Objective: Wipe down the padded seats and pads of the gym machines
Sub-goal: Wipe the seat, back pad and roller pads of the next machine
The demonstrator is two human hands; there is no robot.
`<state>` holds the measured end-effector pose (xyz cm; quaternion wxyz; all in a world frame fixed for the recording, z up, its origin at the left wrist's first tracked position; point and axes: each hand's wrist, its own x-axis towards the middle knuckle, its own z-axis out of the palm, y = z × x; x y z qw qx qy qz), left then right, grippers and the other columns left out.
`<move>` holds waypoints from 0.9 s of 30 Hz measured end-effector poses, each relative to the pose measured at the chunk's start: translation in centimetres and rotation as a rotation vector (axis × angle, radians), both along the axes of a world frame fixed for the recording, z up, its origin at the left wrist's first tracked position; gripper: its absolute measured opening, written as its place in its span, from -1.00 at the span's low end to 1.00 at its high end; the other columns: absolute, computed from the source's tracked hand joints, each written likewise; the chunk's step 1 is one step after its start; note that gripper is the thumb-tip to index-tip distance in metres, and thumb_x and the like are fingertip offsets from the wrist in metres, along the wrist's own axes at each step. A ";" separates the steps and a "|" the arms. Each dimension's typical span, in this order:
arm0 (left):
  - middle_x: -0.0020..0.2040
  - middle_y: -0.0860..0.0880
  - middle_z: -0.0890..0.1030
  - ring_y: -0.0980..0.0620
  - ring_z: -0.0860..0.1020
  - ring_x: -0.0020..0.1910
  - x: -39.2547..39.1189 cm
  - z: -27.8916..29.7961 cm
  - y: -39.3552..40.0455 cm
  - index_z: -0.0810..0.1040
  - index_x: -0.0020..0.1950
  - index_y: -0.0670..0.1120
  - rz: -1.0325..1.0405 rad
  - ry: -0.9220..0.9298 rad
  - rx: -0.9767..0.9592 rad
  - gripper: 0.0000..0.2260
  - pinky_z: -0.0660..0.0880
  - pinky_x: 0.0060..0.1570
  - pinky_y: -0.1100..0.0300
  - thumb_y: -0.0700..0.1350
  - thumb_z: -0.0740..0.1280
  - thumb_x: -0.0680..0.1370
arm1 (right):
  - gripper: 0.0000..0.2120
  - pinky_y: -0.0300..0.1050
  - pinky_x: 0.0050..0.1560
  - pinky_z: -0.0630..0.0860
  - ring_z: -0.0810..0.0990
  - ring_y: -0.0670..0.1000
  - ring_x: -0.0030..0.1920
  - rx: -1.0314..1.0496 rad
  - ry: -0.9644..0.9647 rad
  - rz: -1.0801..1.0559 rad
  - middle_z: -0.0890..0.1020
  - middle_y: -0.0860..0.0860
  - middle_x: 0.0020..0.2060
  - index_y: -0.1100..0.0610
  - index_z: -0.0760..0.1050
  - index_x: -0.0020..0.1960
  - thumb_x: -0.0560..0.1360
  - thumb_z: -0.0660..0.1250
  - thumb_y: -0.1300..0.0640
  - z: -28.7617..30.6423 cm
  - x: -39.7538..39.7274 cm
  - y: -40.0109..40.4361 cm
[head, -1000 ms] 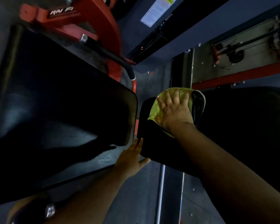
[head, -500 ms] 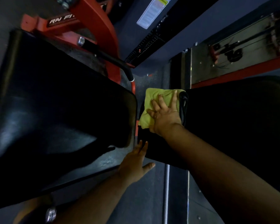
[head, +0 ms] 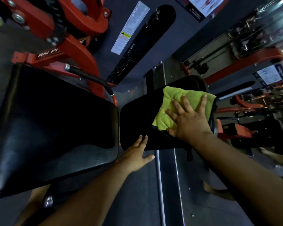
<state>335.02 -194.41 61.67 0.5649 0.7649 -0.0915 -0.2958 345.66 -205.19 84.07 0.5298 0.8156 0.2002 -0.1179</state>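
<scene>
Your left hand [head: 136, 156] sits closest, fingers straight and relaxed, tips touching the near edge of the small black pad [head: 137, 121], holding nothing. Just beyond, your right hand [head: 189, 121] lies flat with fingers spread, pressing the yellow-green cloth [head: 178, 101] onto that pad's far half; nothing is pinched, just palm and fingers on top. To the left lies the big black seat [head: 52, 124], apart from the pad by a narrow gap. Farther off stands the red frame [head: 75, 51], its lettering seemingly "RN FI", partly hidden.
</scene>
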 end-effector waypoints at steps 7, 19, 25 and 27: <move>0.67 0.10 -0.27 -0.05 0.03 0.66 -2.3 -3.6 0.6 -0.26 0.66 0.15 -0.031 0.093 0.065 -0.11 0.20 0.57 -0.08 0.34 0.28 0.58 | -0.14 0.78 0.20 -0.26 -0.26 0.36 0.59 -0.071 0.090 0.067 -0.16 0.09 0.67 -0.15 -0.18 0.66 0.47 -0.15 -0.53 -1.8 -3.9 -1.6; 0.69 0.00 -0.21 -0.03 -0.04 0.67 -2.8 -12.0 1.0 -0.25 0.67 0.05 0.015 0.110 0.084 -0.09 0.12 0.60 -0.09 0.29 0.30 0.59 | -0.21 0.61 0.36 -0.24 -0.29 0.41 0.58 -0.030 0.293 0.072 -0.22 0.15 0.65 -0.03 -0.17 0.68 0.58 -0.09 -0.40 -17.5 0.7 3.9; 0.69 -0.04 -0.17 -0.01 -0.06 0.67 -3.9 -14.1 0.7 -0.23 0.67 -0.05 0.086 0.126 0.079 -0.11 0.01 0.62 0.06 0.24 0.29 0.61 | -0.28 0.52 0.47 -0.19 -0.27 0.43 0.58 -0.037 0.332 0.025 -0.21 0.19 0.65 0.05 -0.15 0.68 0.65 -0.10 -0.30 -25.4 0.9 6.5; 0.69 -0.05 -0.18 -0.02 -0.07 0.67 -4.7 -14.7 1.0 -0.24 0.67 -0.08 0.082 0.145 0.084 -0.09 -0.01 0.62 0.09 0.24 0.30 0.62 | -0.30 0.50 0.48 -0.20 -0.27 0.41 0.59 -0.057 0.374 0.014 -0.21 0.19 0.65 0.07 -0.14 0.68 0.68 -0.10 -0.26 -27.0 -0.3 6.9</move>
